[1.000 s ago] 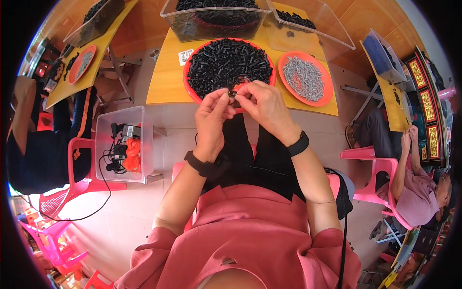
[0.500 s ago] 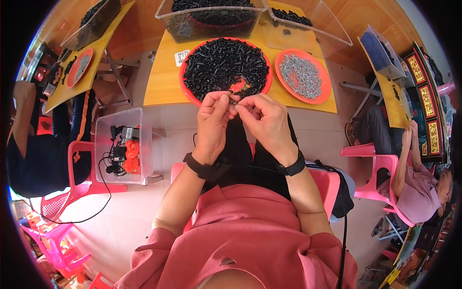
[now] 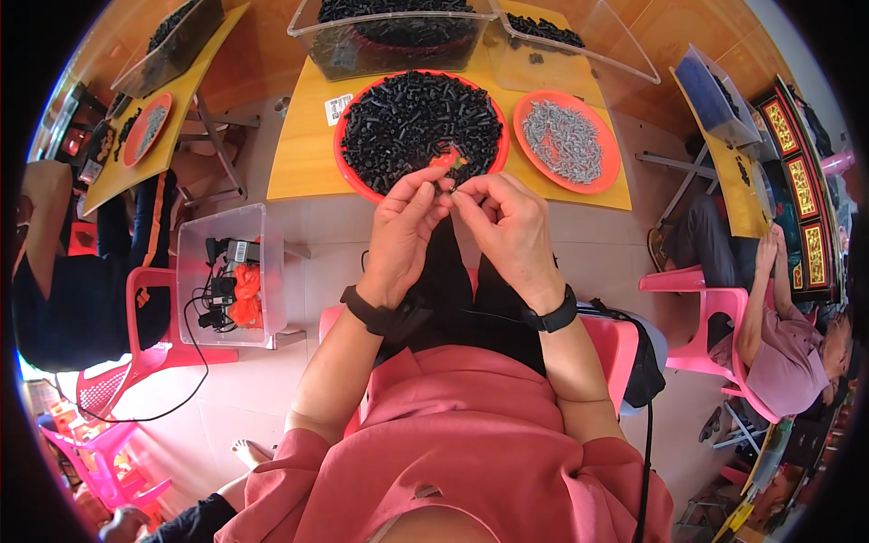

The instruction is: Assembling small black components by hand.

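My left hand (image 3: 405, 231) and my right hand (image 3: 509, 226) meet fingertip to fingertip at the near rim of a red basin (image 3: 339, 149). The left thumb and fingers pinch a small dark piece, mostly covered. Right thumb and forefinger close against its end on a tiny part that is too small to name. Black plastic pieces (image 3: 421, 118), short and tube-like, fill the basin, and its patterned bottom shows through near my fingers. To the right, an orange plate (image 3: 605, 172) bears a heap of small silvery screws (image 3: 559, 140).
Clear plastic bins (image 3: 389, 56) of black pieces stand at the back of the yellow table (image 3: 299, 172). Left on the floor, a clear box (image 3: 195, 308) holds cables and an orange bag. Pink chairs (image 3: 149, 308) and other people (image 3: 783, 344) at tables are on both sides.
My hands stay together; the right fingertips have shifted slightly to the right, and the dark piece shows less. A person's bare foot and dark clothing have come into view at the lower left.
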Motion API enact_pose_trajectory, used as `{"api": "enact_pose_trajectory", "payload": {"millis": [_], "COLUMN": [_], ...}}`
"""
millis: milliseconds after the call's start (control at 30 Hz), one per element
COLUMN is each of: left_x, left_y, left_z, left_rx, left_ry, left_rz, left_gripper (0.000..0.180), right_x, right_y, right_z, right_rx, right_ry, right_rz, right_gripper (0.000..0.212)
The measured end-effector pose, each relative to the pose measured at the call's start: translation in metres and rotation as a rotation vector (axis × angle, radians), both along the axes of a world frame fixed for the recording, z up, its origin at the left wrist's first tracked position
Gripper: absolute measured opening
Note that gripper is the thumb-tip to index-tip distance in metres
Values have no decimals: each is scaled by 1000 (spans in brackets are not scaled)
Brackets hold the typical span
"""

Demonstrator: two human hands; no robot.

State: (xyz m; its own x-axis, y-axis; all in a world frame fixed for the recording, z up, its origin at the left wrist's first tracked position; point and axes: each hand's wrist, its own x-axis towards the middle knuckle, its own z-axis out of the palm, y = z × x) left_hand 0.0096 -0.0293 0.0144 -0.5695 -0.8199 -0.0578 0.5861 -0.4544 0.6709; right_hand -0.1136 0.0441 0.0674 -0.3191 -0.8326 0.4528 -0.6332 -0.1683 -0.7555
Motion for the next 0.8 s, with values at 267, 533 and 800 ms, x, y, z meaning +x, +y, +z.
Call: {"api": "enact_pose_trajectory", "payload": {"millis": [267,533,800], "left_x": [-3,-1,-2], "left_y": [4,4,3], "left_z": [-1,0,-1], "left_rx": [-117,-113,-118], "left_ry": [-94,-192,-177], "left_rz": [-13,-43,14], "left_gripper": [21,16,13], "right_x": [-10,-13,-14], "right_y": [1,4,6], "right_z": [-4,-6,-3], "right_rx": [-43,-32,-31], "right_ry": [111,334,443], "right_rz": [-5,-15,-1], "right_gripper": [7,9,10]}}
